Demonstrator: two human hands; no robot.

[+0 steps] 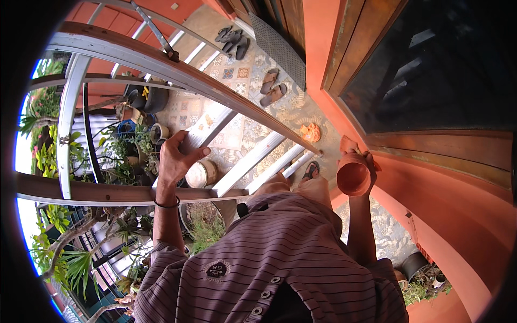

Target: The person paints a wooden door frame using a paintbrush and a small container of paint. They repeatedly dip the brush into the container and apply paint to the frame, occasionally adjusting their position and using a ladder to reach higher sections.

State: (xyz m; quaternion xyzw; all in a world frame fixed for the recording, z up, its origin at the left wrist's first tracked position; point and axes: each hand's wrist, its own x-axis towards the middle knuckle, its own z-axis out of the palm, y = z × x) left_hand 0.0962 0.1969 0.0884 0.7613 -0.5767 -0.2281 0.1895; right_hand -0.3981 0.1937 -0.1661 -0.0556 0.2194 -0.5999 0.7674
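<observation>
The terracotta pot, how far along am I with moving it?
Done: the terracotta pot is off the floor, gripped in your right hand at the wall side. In hand: your left hand grips a white baluster of the railing. Left: the pot is not set down anywhere; other potted plants sit beyond the railing.

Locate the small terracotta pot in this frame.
In the head view, the terracotta pot is on the right, held in the right hand, beside the orange wall.

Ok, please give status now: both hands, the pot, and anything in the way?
Left hand grips white railing bar. Right hand holds terracotta pot, mouth toward camera. Wooden handrail and potted plants close ahead.
</observation>
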